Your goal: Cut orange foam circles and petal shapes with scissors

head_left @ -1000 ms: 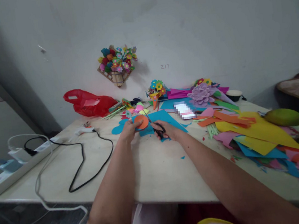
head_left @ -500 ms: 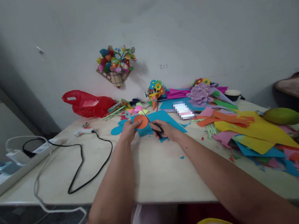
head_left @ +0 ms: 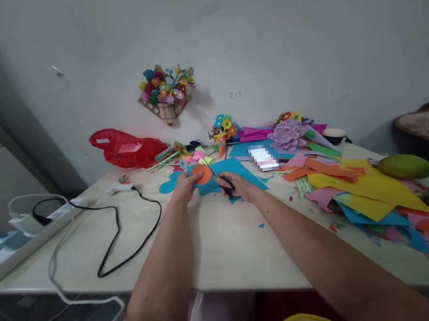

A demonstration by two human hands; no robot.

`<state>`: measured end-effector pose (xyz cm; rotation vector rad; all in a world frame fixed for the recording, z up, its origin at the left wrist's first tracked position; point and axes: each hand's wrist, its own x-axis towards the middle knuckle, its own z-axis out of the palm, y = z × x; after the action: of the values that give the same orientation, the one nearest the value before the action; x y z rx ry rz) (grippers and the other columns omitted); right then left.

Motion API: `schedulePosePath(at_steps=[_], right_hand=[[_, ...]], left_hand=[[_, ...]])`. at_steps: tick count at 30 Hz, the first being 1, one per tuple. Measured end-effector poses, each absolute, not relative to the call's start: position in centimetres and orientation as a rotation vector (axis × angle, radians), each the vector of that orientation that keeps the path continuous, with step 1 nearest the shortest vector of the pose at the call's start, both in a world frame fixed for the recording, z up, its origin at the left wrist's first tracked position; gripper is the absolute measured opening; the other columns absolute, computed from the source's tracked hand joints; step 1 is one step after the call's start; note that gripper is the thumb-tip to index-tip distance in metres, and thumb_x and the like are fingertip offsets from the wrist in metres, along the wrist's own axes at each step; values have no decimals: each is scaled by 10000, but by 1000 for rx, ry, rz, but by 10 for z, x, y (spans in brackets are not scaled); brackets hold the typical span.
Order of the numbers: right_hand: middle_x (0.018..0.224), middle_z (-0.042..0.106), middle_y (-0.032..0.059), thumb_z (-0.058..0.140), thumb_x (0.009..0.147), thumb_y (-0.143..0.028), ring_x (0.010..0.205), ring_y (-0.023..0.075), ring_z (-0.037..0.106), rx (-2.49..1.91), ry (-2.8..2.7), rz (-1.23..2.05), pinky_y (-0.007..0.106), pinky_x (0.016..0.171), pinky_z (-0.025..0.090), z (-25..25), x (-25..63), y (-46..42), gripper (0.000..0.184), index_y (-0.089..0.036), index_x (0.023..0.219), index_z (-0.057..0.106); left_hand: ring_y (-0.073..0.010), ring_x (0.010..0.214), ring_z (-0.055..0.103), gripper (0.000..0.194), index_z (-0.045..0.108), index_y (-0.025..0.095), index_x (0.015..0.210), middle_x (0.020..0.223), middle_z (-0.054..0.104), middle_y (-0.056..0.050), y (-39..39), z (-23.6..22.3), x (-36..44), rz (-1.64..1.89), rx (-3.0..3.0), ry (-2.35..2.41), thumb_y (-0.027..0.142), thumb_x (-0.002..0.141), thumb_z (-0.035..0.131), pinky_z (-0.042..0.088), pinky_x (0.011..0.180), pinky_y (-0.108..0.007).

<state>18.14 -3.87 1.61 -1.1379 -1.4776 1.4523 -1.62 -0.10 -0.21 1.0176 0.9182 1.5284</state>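
Between the thumb and fingers of my left hand (head_left: 187,185) is an orange round piece (head_left: 202,174), pinched at its left side. My right hand (head_left: 238,184) grips black-handled scissors (head_left: 226,184), and their blades point up and left at the right edge of the orange piece. Whether the blades touch the edge I cannot tell. Under both hands lies a blue sheet (head_left: 238,169) on the table. Blue rounded cut-outs (head_left: 167,186) rest just left of my left hand. Small blue scraps lie near the scissors.
A glue gun (head_left: 120,187) with a black cord and a power strip (head_left: 0,262) are at left. Behind are a red plastic bag (head_left: 130,149) and a small flower bouquet (head_left: 223,125). At right lie a blurred-out phone (head_left: 263,158), coloured sheets (head_left: 362,184) and a mango (head_left: 406,166).
The orange piece has shifted very slightly to the left at the scissor blades. Both hands keep their hold and almost the same place.
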Motion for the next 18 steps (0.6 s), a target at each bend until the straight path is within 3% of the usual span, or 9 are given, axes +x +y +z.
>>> schedulePosePath(at_steps=[10, 18], right_hand=[[527, 588, -68, 753, 971, -345, 425, 112, 497, -1141, -1453, 1464, 195, 442, 400, 10, 179, -33, 194, -229, 968, 598], [531, 578, -69, 806, 966, -373, 405, 103, 472, -1140, -1471, 1448, 194, 420, 330, 9, 180, -31, 250, -235, 949, 598]], left_hand=[[-245, 746, 760, 352, 755, 162, 731, 716, 773, -59, -4, 1, -14, 1530, 990, 961, 148, 490, 1012, 627, 758, -348], [-223, 714, 738, 363, 731, 180, 723, 707, 758, -44, -3, 0, -16, 1518, 995, 955, 160, 492, 1011, 603, 717, -325]])
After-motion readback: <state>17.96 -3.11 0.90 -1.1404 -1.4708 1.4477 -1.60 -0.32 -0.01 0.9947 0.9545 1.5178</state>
